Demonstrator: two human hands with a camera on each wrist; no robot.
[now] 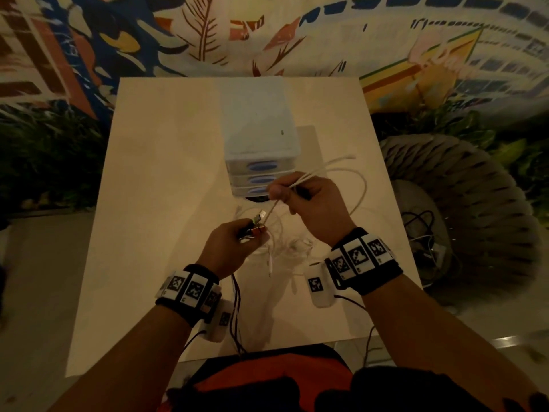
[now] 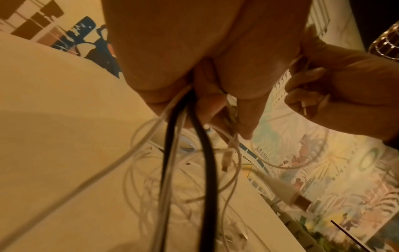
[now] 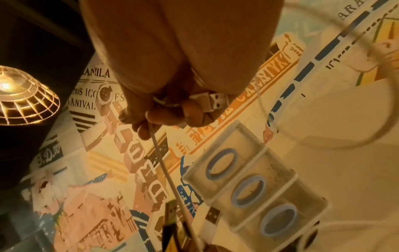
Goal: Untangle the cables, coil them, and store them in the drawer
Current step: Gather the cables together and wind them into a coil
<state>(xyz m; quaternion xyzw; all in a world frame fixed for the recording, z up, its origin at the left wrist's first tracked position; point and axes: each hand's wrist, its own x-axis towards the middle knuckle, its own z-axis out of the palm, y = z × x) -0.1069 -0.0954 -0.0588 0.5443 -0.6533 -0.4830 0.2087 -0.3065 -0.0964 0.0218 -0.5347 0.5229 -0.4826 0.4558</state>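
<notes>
My left hand [image 1: 246, 233] grips a bunch of cable ends, black [image 2: 207, 153] and white, with USB plugs [image 1: 259, 217] sticking up out of the fist. My right hand [image 1: 292, 190] is raised in front of the drawer unit and pinches a white cable [image 1: 361, 185] that loops out to the right; a white USB plug [image 3: 215, 100] lies in its curled fingers. One white strand [image 3: 166, 168] runs taut from the right hand down to the left. A tangle of thin white cables [image 1: 282, 248] lies on the table beneath both hands. All three drawers of the small unit [image 1: 258, 165] are closed.
The pale square table [image 1: 166, 179] carries the drawer unit at its centre back. A woven chair [image 1: 463, 203] with dark cables on its seat stands to the right. A painted mural wall rises behind, and a lit wire lamp [image 3: 19, 95] hangs above.
</notes>
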